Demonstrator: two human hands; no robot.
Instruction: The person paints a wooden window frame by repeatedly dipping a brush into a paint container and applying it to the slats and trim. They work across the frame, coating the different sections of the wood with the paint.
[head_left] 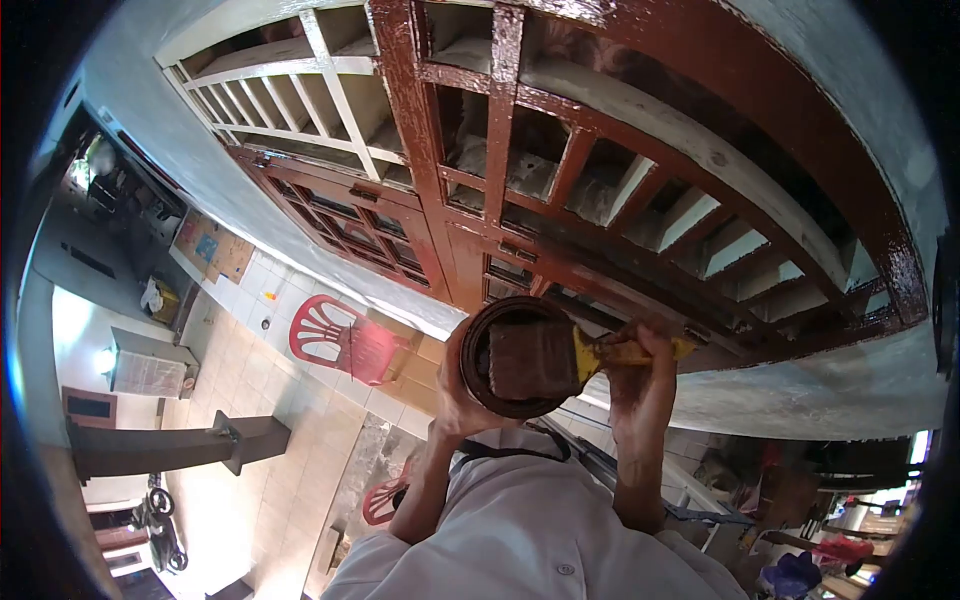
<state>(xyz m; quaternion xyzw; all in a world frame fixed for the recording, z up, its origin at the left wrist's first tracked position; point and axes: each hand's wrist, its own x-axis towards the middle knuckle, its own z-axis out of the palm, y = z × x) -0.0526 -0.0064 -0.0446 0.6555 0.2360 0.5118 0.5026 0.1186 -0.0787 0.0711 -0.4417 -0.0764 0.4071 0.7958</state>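
My left hand (455, 402) is wrapped round the side of a round paint can (512, 408), its brown-smeared mouth turned up toward me. My right hand (640, 375) grips the yellow handle of a wide paintbrush (532, 362). The brush's brown-coated bristles lie across the can's mouth and hide most of the inside. Beyond both hands rises a wooden window frame (402, 75) with slats, coated in glossy wet-looking brown. Its left section, a pale slatted panel (330, 72), is cream white.
Below stand a red plastic chair (370, 352) and flattened cardboard (425, 375) on the tiled floor (300, 420). A metal ladder (700, 515) is close by my right side. Brown shutters (350, 225) hang under the pale panel. A motorbike (160, 525) stands far left.
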